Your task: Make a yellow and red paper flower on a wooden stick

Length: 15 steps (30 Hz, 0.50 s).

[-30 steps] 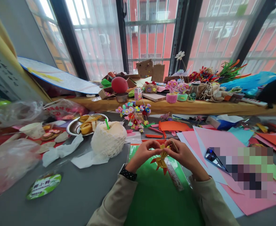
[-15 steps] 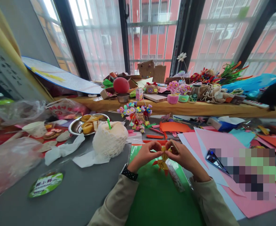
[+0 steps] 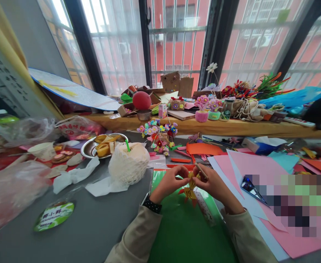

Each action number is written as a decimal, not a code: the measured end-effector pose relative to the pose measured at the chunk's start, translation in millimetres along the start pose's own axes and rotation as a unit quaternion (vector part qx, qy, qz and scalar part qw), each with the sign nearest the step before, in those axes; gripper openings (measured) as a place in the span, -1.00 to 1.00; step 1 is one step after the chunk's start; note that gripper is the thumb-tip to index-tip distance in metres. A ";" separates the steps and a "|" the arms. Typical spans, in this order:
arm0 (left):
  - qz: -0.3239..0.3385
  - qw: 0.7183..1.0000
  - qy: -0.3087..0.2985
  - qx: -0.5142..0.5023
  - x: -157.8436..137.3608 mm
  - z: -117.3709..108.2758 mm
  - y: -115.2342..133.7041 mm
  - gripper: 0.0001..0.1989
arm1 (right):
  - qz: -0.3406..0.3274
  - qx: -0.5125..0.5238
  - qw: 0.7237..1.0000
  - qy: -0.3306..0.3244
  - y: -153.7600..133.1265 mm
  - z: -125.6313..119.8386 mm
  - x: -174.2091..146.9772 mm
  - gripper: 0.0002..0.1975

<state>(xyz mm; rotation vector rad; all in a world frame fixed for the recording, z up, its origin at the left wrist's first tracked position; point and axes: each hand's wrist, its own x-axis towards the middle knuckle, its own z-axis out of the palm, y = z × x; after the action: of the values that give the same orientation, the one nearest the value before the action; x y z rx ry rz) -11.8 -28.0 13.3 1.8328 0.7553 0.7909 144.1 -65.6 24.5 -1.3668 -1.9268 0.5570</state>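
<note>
Between my hands is a small yellow folded paper figure (image 3: 189, 192) with orange-red tips, held upright above a green sheet (image 3: 182, 233). My left hand (image 3: 173, 181) pinches its upper left side with thumb and index finger. From the other side my right hand (image 3: 211, 181) grips the top of the figure. A thin pale stick (image 3: 201, 170) is also tucked in the right fingers; its exact kind is unclear. Fingers hide part of the figure's top. Just below the right hand, a white patterned strip (image 3: 206, 209) lies on the green sheet.
Left of my hands stands a netted white coconut (image 3: 129, 164) with a green straw, beside a metal bowl (image 3: 87, 148) of peels. Pink paper sheets (image 3: 248, 164) and a phone (image 3: 252, 188) lie on the right. Craft flowers (image 3: 157, 133) stand beyond; a crowded ledge (image 3: 116, 124) runs behind.
Both hands stay at nearly the same place, still on the yellow paper figure, with slight finger shifts. The whole view has moved slightly.
</note>
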 end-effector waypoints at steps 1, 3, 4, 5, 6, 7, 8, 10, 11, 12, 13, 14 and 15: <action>0.001 1.000 0.003 0.002 0.0 0.5 -0.7 -0.79 | 0.000 -0.006 1.000 0.004 -0.2 0.3 0.0 -0.97; 0.001 1.000 0.012 0.006 0.2 1.4 -2.4 -0.80 | -0.001 -0.016 1.000 0.010 -0.7 1.1 0.0 -0.96; 0.001 1.000 0.016 0.008 0.2 1.7 -3.0 -0.80 | -0.001 -0.019 1.000 0.012 -0.8 1.6 0.0 -0.96; 0.000 1.000 0.020 0.011 0.3 1.8 -3.5 -0.80 | -0.002 -0.021 1.000 0.014 -0.8 2.2 0.0 -0.95; 0.000 1.000 0.024 0.013 0.4 1.8 -3.6 -0.81 | -0.003 -0.023 1.000 0.016 -0.5 2.8 0.0 -0.95; 0.000 1.000 0.025 0.015 0.4 1.7 -3.5 -0.81 | -0.005 -0.024 1.000 0.018 0.0 3.4 -0.1 -0.95; 0.000 1.000 0.025 0.018 0.4 1.6 -3.1 -0.81 | -0.007 -0.023 0.999 0.021 0.7 4.0 -0.2 -0.95; 0.003 0.999 0.027 0.027 0.2 1.4 -1.7 -0.81 | -0.008 -0.020 0.999 0.024 2.7 5.1 -0.6 -0.96; 0.007 0.999 0.029 0.033 0.1 1.3 -0.9 -0.82 | -0.007 -0.018 0.999 0.026 3.8 5.6 -0.8 -0.97; 0.011 0.999 0.032 0.041 -0.1 1.3 -0.2 -0.82 | -0.005 -0.016 0.999 0.027 4.8 5.9 -0.9 -0.97; 0.016 0.998 0.036 0.049 -0.3 1.3 0.4 -0.83 | -0.004 -0.016 0.999 0.028 5.7 6.2 -1.1 -0.96; 0.021 0.997 0.039 0.057 -0.4 1.3 0.7 -0.84 | -0.003 -0.017 0.999 0.028 6.3 6.3 -1.1 -0.96; 0.025 0.997 0.042 0.064 -0.6 1.4 0.7 -0.84 | -0.003 -0.018 0.999 0.028 6.5 6.4 -1.0 -0.97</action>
<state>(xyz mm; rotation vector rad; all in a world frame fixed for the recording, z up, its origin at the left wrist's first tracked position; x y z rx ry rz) -11.0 -29.4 13.4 1.9499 0.8333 0.8724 143.6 -63.9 15.5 -1.3842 -1.9033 0.4791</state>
